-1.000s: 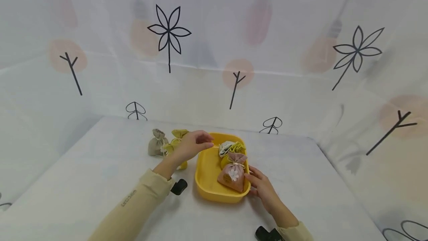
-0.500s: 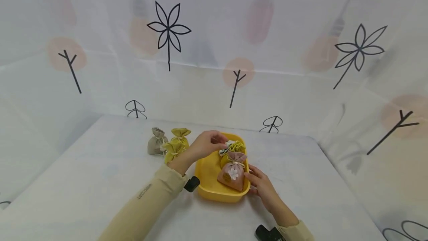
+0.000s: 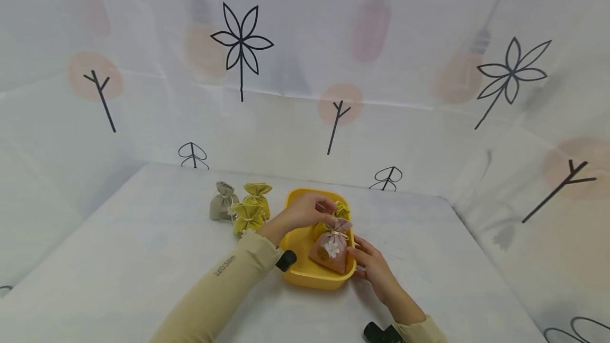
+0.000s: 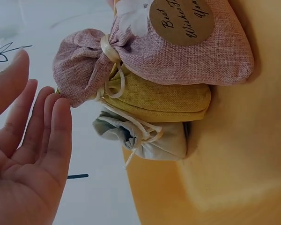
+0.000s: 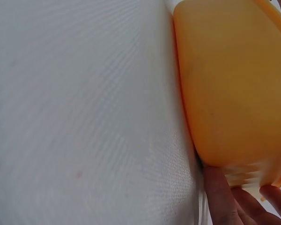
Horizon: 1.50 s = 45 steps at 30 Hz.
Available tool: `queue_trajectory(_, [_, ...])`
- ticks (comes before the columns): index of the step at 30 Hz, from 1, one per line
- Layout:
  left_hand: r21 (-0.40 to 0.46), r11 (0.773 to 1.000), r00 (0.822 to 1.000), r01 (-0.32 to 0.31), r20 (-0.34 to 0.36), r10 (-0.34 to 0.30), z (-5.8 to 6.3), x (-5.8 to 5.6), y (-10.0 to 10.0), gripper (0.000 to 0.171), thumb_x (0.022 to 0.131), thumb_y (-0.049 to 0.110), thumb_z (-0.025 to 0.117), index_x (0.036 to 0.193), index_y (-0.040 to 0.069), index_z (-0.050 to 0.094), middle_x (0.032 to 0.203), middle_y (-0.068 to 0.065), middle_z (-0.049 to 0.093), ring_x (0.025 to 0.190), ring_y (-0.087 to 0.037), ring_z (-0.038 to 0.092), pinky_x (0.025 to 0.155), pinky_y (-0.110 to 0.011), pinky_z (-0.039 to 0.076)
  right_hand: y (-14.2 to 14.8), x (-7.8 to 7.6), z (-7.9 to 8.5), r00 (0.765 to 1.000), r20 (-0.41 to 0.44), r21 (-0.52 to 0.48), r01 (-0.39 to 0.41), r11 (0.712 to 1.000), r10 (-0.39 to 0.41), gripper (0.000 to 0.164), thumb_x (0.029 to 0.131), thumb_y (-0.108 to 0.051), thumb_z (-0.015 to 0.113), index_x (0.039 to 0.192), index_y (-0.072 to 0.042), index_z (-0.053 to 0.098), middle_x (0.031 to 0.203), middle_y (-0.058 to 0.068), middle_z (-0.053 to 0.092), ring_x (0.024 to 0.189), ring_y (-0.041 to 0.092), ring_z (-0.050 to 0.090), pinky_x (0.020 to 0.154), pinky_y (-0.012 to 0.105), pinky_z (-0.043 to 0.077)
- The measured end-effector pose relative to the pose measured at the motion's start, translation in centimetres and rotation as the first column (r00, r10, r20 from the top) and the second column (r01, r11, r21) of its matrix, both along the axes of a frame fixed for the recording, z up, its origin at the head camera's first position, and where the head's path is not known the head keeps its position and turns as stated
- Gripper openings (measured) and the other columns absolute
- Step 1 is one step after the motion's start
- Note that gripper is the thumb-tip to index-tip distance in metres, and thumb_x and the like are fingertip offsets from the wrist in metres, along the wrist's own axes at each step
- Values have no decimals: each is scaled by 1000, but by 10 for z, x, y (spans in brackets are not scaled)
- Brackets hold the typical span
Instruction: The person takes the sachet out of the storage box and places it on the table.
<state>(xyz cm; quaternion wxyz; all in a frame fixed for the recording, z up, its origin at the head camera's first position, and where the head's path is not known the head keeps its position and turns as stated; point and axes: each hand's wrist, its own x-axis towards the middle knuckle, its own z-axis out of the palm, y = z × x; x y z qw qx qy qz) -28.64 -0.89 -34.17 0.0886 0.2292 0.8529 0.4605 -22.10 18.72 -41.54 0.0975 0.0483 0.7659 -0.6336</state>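
My left hand [image 3: 307, 211] is over the yellow tray [image 3: 314, 281], fingers loosely bent and fingertips right at the gathered top of a pink drawstring pouch [image 3: 329, 255]. In the left wrist view nothing is between its thumb and fingers. The pink pouch has a white flower and a round tag reading "Best Wishes". Beside it in the tray are a mustard-yellow pouch [image 4: 164, 101] and a pale grey pouch [image 4: 166, 144], which the left hand hides in the head view. My right hand [image 3: 374, 266] touches the tray's outer right wall with its fingertips.
Left of the tray, a grey-beige pouch [image 3: 222, 204] and two yellow-green pouches [image 3: 249, 217] stand together on the white-covered table [image 3: 143, 258]. A white cloth wall [image 3: 286, 131] with printed flowers rises behind the table.
My left hand has moved right, from the tray's left rim across to the tops of the pouches, covering the pale grey one. The right hand has stayed at the tray's side.
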Motion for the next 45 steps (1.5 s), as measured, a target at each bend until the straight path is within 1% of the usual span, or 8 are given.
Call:
queue_trajectory(11, [-93, 990, 994, 104, 1, -105, 4, 2, 5, 32, 82, 11, 72, 113, 6, 65, 101, 0, 64, 89, -11, 57, 79, -24, 48, -2, 1, 0, 1000, -11, -9, -10, 1000, 10, 55, 95, -26, 51, 141, -1, 34, 135, 25, 42, 109, 30, 54, 77, 37, 52])
queue_trajectory(15, [-117, 989, 996, 95, 8, -94, 3, 1, 8, 35, 81, 12, 73, 114, 7, 65, 103, 1, 64, 90, -10, 58, 81, -24, 48, -2, 0, -1, 1000, -6, -4, -9, 1000, 9, 56, 95, -26, 51, 141, -1, 34, 135, 25, 42, 109, 30, 54, 78, 38, 52])
queue_trajectory(20, [-136, 988, 998, 68, -9, -70, 1, 2, 10, 27, 80, 12, 74, 107, 9, 68, 98, 3, 64, 89, -10, 57, 81, -25, 48, -3, 0, -2, 1000, -2, -5, -5, 1000, 5, 57, 94, -27, 52, 141, -1, 34, 135, 25, 42, 108, 30, 54, 78, 38, 52])
queue_trajectory(26, [-131, 990, 998, 56, -25, -59, 0, 5, 11, 23, 78, 12, 76, 101, 9, 71, 87, 5, 64, 79, -9, 57, 72, -22, 48, -2, 1, -2, 1000, -10, -5, -9, 1000, 9, 58, 94, -28, 52, 142, -1, 34, 137, 25, 40, 111, 32, 52, 79, 39, 52])
queue_trajectory(30, [-145, 987, 998, 66, 12, -65, 0, 8, 14, 27, 77, 13, 77, 103, 9, 71, 86, 6, 66, 79, -7, 56, 72, -20, 48, -1, 1, -3, 1000, -11, -10, -3, 1000, 3, 56, 95, -26, 51, 141, 0, 34, 136, 25, 40, 111, 32, 52, 78, 38, 52])
queue_trajectory(34, [-170, 982, 996, 83, 43, -76, 0, 11, 17, 20, 78, 11, 75, 98, 9, 73, 81, 6, 66, 76, -8, 57, 69, -20, 48, -1, 1, -4, 1000, -8, -15, 1, 1000, -1, 55, 95, -25, 51, 141, 0, 34, 136, 24, 41, 110, 31, 53, 77, 37, 52])
queue_trajectory(38, [-210, 975, 997, 71, 15, -69, 2, 13, 17, 10, 82, 11, 72, 92, 11, 73, 77, 7, 64, 73, -7, 56, 66, -20, 48, -1, 1, -4, 1000, -12, -18, -5, 1000, 4, 56, 95, -25, 51, 142, -1, 34, 137, 24, 41, 110, 30, 53, 78, 37, 52])
queue_trajectory(45, [-250, 967, 998, 50, -20, -56, 4, 14, 14, 7, 80, 8, 73, 85, 13, 71, 74, 7, 61, 69, -8, 54, 62, -20, 47, 1, 0, -3, 1000, -13, -1, 2, 1000, -2, 56, 95, -27, 51, 142, -1, 33, 136, 26, 40, 112, 33, 51, 78, 37, 52])
